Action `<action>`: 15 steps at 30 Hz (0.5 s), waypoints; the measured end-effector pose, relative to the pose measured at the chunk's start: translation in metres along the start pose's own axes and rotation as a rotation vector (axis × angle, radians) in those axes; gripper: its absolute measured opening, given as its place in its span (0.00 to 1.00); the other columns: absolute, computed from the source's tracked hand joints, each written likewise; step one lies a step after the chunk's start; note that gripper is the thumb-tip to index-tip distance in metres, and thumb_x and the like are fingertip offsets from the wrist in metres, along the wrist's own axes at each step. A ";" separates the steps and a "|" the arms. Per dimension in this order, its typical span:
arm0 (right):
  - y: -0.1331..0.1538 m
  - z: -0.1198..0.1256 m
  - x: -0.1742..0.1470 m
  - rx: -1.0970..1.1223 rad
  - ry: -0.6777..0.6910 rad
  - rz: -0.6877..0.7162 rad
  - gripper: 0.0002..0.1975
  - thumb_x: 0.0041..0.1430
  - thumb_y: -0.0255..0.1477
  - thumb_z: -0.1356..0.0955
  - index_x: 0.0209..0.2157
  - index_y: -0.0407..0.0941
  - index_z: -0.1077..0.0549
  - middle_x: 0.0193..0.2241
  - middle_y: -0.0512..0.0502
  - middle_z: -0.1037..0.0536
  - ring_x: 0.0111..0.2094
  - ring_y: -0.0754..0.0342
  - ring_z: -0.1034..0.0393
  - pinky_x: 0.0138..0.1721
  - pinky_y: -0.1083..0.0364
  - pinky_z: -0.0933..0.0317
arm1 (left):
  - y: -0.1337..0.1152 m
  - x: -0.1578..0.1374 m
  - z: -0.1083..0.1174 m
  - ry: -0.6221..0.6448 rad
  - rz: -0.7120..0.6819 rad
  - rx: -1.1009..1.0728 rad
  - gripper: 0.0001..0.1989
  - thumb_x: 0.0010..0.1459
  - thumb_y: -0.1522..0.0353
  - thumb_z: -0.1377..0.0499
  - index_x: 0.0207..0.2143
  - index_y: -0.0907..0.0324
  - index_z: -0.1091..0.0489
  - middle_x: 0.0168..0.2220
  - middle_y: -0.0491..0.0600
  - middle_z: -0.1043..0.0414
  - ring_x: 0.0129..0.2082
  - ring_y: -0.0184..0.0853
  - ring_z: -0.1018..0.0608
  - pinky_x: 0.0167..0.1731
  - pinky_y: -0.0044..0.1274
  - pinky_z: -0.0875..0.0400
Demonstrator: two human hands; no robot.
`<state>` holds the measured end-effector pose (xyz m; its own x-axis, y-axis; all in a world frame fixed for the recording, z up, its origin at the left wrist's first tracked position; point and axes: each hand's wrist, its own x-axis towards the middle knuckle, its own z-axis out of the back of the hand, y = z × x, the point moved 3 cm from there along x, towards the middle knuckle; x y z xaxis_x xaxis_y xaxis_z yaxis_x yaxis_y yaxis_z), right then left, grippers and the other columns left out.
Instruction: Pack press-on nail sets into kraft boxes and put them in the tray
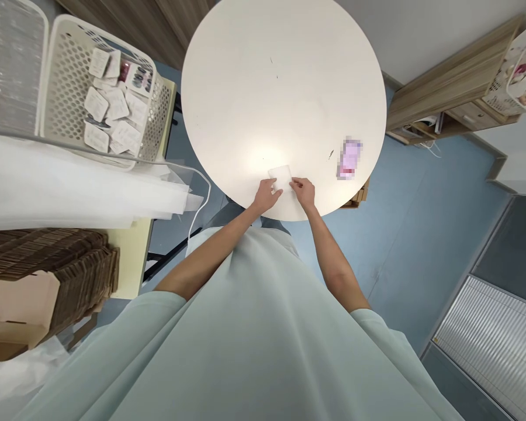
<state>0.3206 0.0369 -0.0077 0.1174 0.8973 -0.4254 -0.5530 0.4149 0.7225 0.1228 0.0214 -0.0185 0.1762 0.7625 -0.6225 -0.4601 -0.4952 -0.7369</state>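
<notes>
A small flat white square (281,175), perhaps a card or packet, lies near the front edge of the round white table (284,88). At its left side, my left hand (266,195) grips it with the fingertips on the left edge and the thumb by the lower edge. My right hand (304,192) pinches the right edge between thumb and fingers. Any print on the square is too faint to make out.
A blurred pink-purple object (349,159) lies on the table's right side. To the left stand a white perforated basket (70,88) of white cards, white sheets (70,187) and stacked brown cardboard (87,263). A white cable (204,202) hangs beside the table. A wooden cabinet (442,82) is at right.
</notes>
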 end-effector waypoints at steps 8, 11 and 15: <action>0.010 -0.023 -0.024 -0.067 -0.061 -0.065 0.20 0.70 0.34 0.32 0.59 0.45 0.19 0.48 0.40 0.18 0.41 0.48 0.22 0.54 0.47 0.27 | 0.017 0.001 0.011 0.080 -0.056 0.015 0.35 0.66 0.64 0.37 0.73 0.62 0.36 0.75 0.65 0.43 0.59 0.48 0.20 0.63 0.39 0.24; 0.025 -0.051 -0.035 -0.073 -0.050 -0.104 0.18 0.69 0.35 0.31 0.57 0.45 0.21 0.47 0.41 0.18 0.40 0.48 0.22 0.52 0.47 0.27 | 0.034 -0.005 0.038 0.056 -0.088 0.058 0.33 0.66 0.64 0.38 0.72 0.60 0.33 0.75 0.63 0.40 0.57 0.47 0.19 0.62 0.40 0.23; 0.055 -0.103 -0.039 -0.059 -0.031 -0.122 0.15 0.68 0.35 0.30 0.54 0.47 0.24 0.46 0.43 0.17 0.40 0.48 0.21 0.51 0.49 0.28 | 0.062 -0.015 0.090 -0.009 -0.117 0.132 0.31 0.67 0.65 0.41 0.71 0.59 0.32 0.74 0.60 0.37 0.57 0.46 0.19 0.63 0.38 0.24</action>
<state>0.2005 0.0092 -0.0075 0.2113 0.8453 -0.4907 -0.5808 0.5124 0.6326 0.0136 0.0165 -0.0311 0.2281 0.8155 -0.5320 -0.5472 -0.3446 -0.7628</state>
